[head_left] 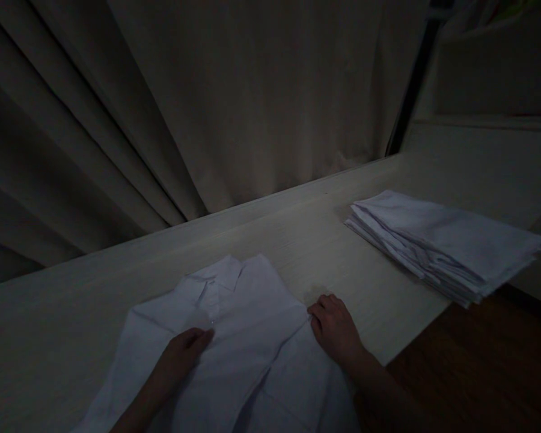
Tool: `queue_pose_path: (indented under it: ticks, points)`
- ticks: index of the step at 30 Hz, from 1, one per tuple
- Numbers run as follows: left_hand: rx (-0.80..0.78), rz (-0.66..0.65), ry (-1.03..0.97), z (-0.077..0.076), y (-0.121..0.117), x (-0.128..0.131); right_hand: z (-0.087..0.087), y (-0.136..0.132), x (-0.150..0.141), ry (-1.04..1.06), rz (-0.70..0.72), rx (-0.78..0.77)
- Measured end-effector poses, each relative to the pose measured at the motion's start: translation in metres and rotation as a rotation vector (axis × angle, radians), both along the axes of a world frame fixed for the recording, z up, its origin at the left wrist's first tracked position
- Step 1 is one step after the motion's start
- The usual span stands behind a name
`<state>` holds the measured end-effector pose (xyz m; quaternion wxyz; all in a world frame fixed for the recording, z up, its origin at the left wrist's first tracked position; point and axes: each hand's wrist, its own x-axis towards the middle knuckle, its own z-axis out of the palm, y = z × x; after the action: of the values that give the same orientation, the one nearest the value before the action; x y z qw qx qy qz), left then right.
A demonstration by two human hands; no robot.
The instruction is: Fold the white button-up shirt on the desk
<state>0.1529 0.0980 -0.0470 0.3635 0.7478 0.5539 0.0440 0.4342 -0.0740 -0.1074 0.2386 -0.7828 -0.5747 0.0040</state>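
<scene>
A white collared shirt (pixel 234 349) lies front side up on the pale table, its collar pointing away from me and its lower part cut off by the bottom of the view. Beside the button placket, my left hand (pixel 190 349) rests on the shirt front, thumb and fingers drawn together on the cloth. My right hand (pixel 333 328) pinches the shirt at the shoulder seam on the right, with its fingers curled. The cloth between the fingertips is mostly hidden in the dim light.
A stack of folded white cloth (pixel 442 234) lies to the right, reaching over the table's edge. The pale tabletop (pixel 270 228) runs along a grey-brown curtain (pixel 270 102) at the back. Dark wooden floor (pixel 487 367) shows at lower right.
</scene>
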Motion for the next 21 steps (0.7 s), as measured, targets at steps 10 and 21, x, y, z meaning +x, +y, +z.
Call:
queue_pose_path:
  ticks: [10, 21]
  points:
    - [0.218, -0.130, 0.124, 0.020, 0.019, 0.060, 0.002, 0.000, -0.002, -0.014, 0.008, -0.024]
    - [0.155, -0.049, -0.133, -0.019, 0.092, 0.189, -0.004, 0.001, -0.002, 0.036, 0.016, -0.005]
